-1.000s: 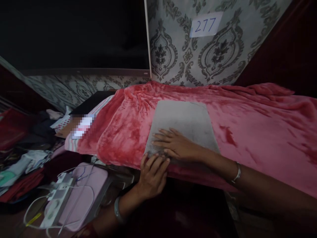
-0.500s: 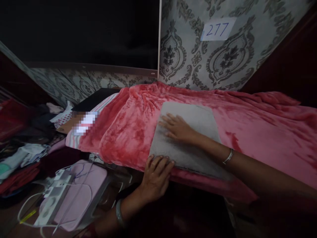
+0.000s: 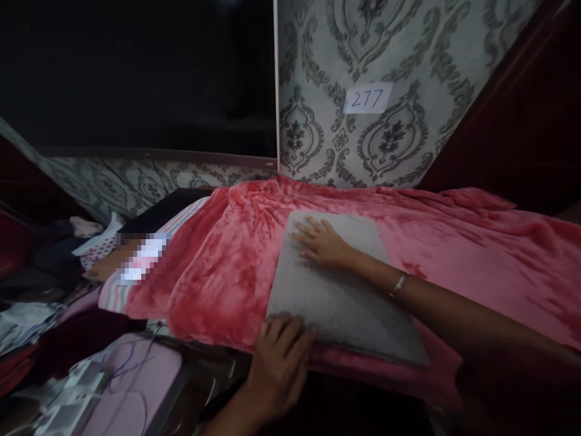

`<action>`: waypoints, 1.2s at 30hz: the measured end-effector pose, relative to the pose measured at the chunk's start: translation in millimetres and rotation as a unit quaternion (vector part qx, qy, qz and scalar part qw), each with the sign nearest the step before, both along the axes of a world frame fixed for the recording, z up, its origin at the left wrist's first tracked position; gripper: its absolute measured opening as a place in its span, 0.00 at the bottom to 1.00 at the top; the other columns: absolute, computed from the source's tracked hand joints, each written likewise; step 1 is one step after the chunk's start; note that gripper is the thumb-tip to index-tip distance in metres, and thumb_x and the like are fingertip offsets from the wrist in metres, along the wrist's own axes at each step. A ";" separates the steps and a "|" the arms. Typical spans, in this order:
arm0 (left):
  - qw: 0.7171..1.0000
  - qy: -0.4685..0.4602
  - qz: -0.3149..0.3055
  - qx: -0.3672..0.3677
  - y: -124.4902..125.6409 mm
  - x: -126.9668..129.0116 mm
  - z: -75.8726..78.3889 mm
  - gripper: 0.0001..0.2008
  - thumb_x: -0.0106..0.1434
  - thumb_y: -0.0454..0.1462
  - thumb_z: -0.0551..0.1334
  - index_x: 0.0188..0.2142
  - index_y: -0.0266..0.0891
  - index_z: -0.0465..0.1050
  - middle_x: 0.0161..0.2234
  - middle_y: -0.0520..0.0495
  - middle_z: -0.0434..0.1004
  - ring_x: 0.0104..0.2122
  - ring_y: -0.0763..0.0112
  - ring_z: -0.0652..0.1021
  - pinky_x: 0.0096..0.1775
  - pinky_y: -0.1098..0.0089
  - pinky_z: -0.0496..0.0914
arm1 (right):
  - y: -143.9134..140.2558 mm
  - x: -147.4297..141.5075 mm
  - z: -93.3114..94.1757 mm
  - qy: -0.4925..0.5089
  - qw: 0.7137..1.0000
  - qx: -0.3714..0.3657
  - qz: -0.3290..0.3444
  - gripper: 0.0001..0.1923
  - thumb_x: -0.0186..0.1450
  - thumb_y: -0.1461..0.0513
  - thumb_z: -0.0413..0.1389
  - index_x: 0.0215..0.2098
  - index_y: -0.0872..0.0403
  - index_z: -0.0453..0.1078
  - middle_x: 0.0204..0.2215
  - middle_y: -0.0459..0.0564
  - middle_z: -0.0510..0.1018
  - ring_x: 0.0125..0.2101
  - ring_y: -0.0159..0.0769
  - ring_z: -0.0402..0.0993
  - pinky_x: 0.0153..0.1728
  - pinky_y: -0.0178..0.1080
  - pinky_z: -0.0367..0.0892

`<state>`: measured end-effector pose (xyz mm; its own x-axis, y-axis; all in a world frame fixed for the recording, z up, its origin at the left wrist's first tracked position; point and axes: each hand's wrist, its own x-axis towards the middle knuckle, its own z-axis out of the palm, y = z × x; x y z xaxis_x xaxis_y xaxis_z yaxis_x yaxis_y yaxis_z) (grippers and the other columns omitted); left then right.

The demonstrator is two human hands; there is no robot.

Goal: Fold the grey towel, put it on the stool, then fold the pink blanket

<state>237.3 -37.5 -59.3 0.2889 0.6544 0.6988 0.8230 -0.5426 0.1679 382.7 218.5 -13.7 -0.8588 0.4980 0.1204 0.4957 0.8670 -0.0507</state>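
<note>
A folded grey cloth (image 3: 338, 290) lies flat on a red-pink plush blanket (image 3: 463, 242) that covers a raised surface. My right hand (image 3: 322, 243) rests palm down, fingers spread, on the far left part of the grey cloth. My left hand (image 3: 279, 357) presses its fingers on the cloth's near left corner at the blanket's front edge. A silver bangle (image 3: 399, 283) sits on my right wrist.
A patterned grey wall with a paper label reading 277 (image 3: 367, 99) stands behind. A dark screen (image 3: 136, 79) fills the upper left. Piled clothes (image 3: 54, 284) and a pink item with white cables (image 3: 113, 387) lie at the lower left.
My right hand slid away from me along the grey cloth, from its near edge to its far left part. My left hand stayed at the near corner. The view tilted down slightly.
</note>
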 end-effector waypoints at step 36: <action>0.977 0.198 -0.073 0.034 58.1 88.8 -33.4 0.40 0.57 0.61 0.63 0.66 0.53 0.63 0.70 0.43 0.60 0.68 0.39 0.56 0.65 0.35 0.43 | -19.7 111.0 -8.1 0.020 0.994 -0.097 0.035 0.34 0.73 0.42 0.46 0.73 0.40 0.51 0.74 0.50 0.48 0.73 0.49 0.35 0.68 0.64 0.35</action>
<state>326.1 20.5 -92.8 0.6331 0.5410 0.5537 0.7284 -0.6584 -0.1897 493.8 198.9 -21.7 -0.8884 0.4549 0.0624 0.4292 0.8710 -0.2391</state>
